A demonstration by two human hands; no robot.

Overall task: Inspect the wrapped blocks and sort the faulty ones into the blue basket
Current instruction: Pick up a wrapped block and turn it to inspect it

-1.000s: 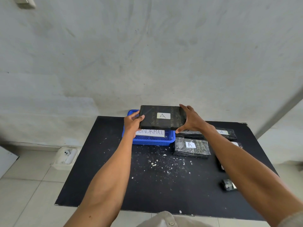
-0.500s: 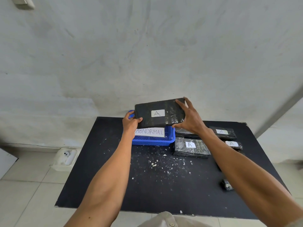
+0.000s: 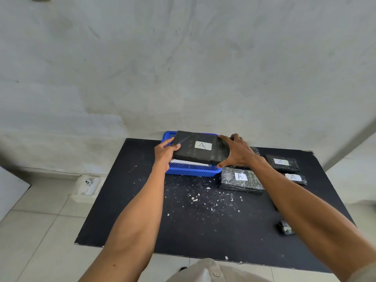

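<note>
Holding the A-labelled wrapped block [image 3: 200, 148] just above the blue basket [image 3: 191, 172] at the table's [image 3: 132, 210] twelve o'clock edge, left hand [image 3: 164, 153] and right hand [image 3: 237, 153] each clamp a grip on one end, so depositing seems underway; next, lower it level and release.

Looks like a bare back room or makeshift workshop to me: rough, scuffed plaster wall [image 3: 183, 58] at 12 o'clock, pale floor tiles [image 3: 40, 231], a black worktop [image 3: 122, 210] speckled with white crumbs [image 3: 195, 199], and a white box [image 3: 87, 187] on the floor at 9 o'clock.
</note>
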